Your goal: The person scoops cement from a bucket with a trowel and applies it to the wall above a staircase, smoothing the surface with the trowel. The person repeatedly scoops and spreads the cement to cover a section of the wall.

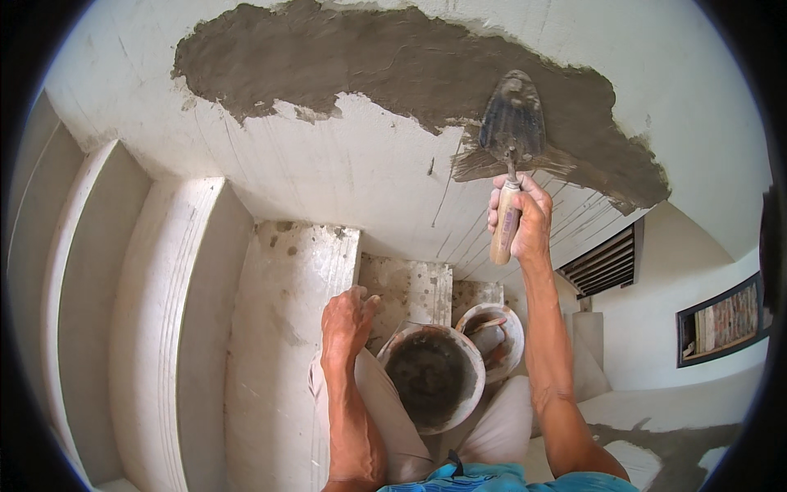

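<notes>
My right hand (529,215) is wrapped round the wooden handle of a pointed trowel (513,123). The metal blade points up, over the lower edge of a patch of wet grey mortar (344,61) on the white wall. Smears and drip lines run down the wall below the blade. My left hand (348,324) is loosely curled, with nothing visible in it, by my left knee. Between my knees stands a bucket (477,373) with dark grey mortar inside. Close behind it is a smaller bucket (515,328) with a tool's handle leaning in it.
Pale stair steps (164,328) rise on the left. Lower, stained steps (406,287) lie in front of the buckets. On the right are a dark slatted opening (607,261) and a framed window opening (721,321). Another grey mortar patch (680,451) shows at the lower right.
</notes>
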`<state>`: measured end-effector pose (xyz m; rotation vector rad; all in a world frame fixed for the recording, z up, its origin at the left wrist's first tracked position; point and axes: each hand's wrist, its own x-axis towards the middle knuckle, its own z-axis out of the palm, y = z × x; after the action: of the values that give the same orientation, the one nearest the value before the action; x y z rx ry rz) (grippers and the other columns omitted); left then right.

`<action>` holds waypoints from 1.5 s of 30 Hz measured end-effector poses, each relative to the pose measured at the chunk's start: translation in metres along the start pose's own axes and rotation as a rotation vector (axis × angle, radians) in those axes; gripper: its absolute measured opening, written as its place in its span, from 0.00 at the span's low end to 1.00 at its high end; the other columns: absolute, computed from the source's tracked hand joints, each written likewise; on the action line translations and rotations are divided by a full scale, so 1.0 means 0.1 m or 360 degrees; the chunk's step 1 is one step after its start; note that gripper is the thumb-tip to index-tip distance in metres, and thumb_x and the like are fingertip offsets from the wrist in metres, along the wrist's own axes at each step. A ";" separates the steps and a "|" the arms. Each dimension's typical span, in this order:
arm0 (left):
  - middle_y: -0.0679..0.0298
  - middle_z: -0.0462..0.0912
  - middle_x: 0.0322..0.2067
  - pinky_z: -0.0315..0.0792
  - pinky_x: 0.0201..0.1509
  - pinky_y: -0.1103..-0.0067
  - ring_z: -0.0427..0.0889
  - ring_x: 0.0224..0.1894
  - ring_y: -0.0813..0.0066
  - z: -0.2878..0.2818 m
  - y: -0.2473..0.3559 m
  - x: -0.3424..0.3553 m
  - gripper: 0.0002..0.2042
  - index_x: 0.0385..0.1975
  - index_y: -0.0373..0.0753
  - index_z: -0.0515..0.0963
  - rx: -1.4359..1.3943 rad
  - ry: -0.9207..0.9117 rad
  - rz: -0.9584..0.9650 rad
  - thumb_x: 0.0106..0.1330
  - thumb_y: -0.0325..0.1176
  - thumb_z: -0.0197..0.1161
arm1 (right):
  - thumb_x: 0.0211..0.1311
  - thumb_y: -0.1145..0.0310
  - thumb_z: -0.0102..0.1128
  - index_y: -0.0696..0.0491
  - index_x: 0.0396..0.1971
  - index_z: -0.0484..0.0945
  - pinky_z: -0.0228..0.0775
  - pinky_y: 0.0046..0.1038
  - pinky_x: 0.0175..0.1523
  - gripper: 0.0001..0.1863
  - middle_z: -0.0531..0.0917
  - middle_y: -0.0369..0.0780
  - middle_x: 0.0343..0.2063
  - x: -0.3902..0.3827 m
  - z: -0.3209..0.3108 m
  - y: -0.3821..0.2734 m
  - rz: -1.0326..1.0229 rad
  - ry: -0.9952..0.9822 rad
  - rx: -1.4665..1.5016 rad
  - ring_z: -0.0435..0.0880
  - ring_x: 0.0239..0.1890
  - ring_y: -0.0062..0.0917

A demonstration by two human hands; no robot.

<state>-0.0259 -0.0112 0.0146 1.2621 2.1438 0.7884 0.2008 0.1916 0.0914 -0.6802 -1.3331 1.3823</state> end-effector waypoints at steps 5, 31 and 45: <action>0.42 0.86 0.36 0.75 0.49 0.58 0.84 0.44 0.41 0.02 -0.03 0.00 0.16 0.44 0.32 0.83 -0.0013 0.0006 0.0015 0.67 0.41 0.65 | 0.59 0.70 0.48 0.63 0.40 0.78 0.74 0.25 0.26 0.15 0.81 0.41 0.26 -0.03 0.27 -0.12 -0.0073 -0.0033 -0.0249 0.80 0.22 0.20; 0.43 0.86 0.40 0.76 0.51 0.60 0.85 0.45 0.45 -0.05 0.02 0.00 0.17 0.47 0.32 0.84 0.0023 -0.0045 -0.0031 0.66 0.40 0.65 | 0.62 0.69 0.48 0.62 0.35 0.79 0.69 0.21 0.22 0.13 0.80 0.40 0.22 0.21 0.81 -0.31 -0.0134 -0.0164 -0.0788 0.77 0.19 0.16; 0.44 0.86 0.38 0.75 0.49 0.60 0.84 0.44 0.45 -0.05 0.01 0.01 0.17 0.46 0.32 0.83 0.0015 -0.0048 -0.0020 0.66 0.40 0.64 | 0.61 0.71 0.46 0.63 0.36 0.79 0.71 0.22 0.22 0.13 0.80 0.39 0.23 0.09 0.89 -0.18 -0.0130 -0.0110 -0.0622 0.77 0.20 0.16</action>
<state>-0.0290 -0.0113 0.0186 1.2561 2.1319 0.7498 0.1225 0.1664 0.1298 -0.8303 -1.6895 1.0967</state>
